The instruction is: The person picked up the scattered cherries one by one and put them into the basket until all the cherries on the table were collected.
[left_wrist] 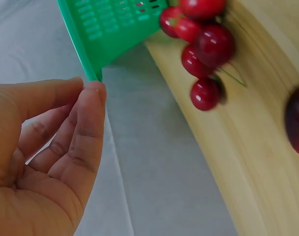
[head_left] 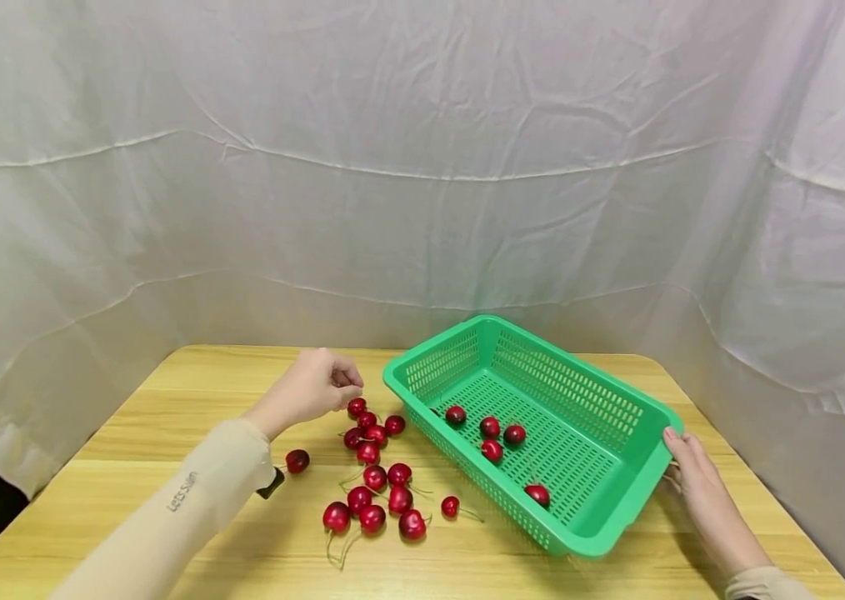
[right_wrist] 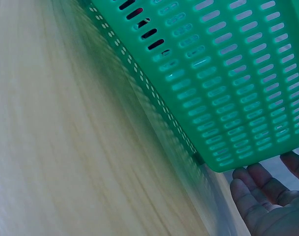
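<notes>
Left hand [head_left: 310, 387] toward the tabletop [head_left: 201, 396]'s far edge, thumb and forefinger drawn together, whether pinching anything I cannot tell, loose cherries [head_left: 375, 477] just beside, right hand [head_left: 709, 492] gripping a green basket [head_left: 643, 490] toward the right edge, cherries inside.

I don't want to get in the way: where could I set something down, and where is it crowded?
The tabletop is bare at left, between its edge and the left sleeve, and at the front, between the nearest cherries and the near corner of the green basket. It's crowded between the left hand and the basket, where cherries cluster.
</notes>
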The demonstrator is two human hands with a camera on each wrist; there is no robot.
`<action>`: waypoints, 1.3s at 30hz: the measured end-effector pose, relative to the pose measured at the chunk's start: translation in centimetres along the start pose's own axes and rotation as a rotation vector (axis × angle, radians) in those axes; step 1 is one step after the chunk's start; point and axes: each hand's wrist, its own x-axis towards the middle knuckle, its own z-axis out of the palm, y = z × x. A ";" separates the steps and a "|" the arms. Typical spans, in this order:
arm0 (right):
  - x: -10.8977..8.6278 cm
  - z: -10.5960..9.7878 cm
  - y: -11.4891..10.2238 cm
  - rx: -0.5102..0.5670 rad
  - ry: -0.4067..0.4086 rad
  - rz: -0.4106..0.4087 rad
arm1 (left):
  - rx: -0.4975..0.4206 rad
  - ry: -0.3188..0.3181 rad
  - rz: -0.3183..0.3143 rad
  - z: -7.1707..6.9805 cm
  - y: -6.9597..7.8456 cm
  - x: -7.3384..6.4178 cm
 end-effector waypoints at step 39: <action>-0.1 0.1 0.0 0.003 0.009 -0.030 | 0.067 -0.050 -0.128 -0.7 -7.8 -10.2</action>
